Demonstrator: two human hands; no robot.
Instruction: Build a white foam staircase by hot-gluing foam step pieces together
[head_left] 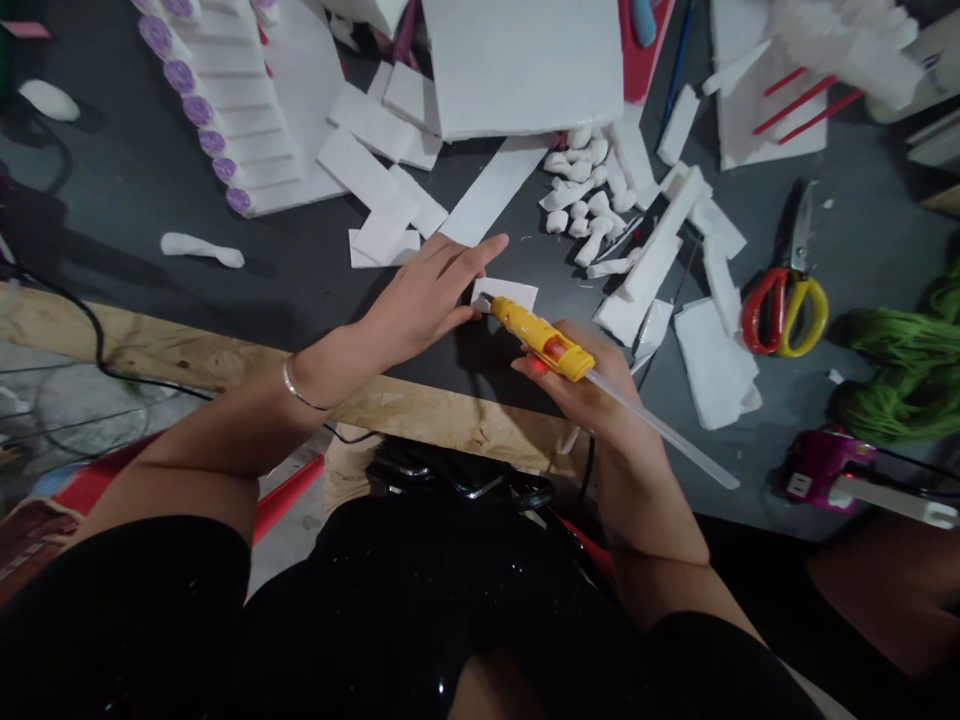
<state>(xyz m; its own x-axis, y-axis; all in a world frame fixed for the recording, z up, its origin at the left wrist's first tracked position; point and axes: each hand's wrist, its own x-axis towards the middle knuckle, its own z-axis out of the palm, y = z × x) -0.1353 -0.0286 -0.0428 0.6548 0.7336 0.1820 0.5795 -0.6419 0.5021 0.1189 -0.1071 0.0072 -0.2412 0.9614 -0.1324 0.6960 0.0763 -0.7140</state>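
Observation:
My right hand (581,395) is wrapped around a yellow glue gun (541,338) with a long clear glue stick (660,428) sticking out of its back. The gun's nozzle touches the left edge of a small white foam piece (510,293) lying on the dark table (300,270). My left hand (431,295) lies beside that piece, fingers stretched out, its thumb and fingertips holding the foam piece steady from the left.
Several white foam strips (382,190) and small foam lumps (585,200) lie scattered beyond the hands. A foam staircase model (240,110) with purple discs stands at the back left. Red-and-yellow scissors (784,300), green yarn (900,370) and a purple glue gun (832,475) lie on the right.

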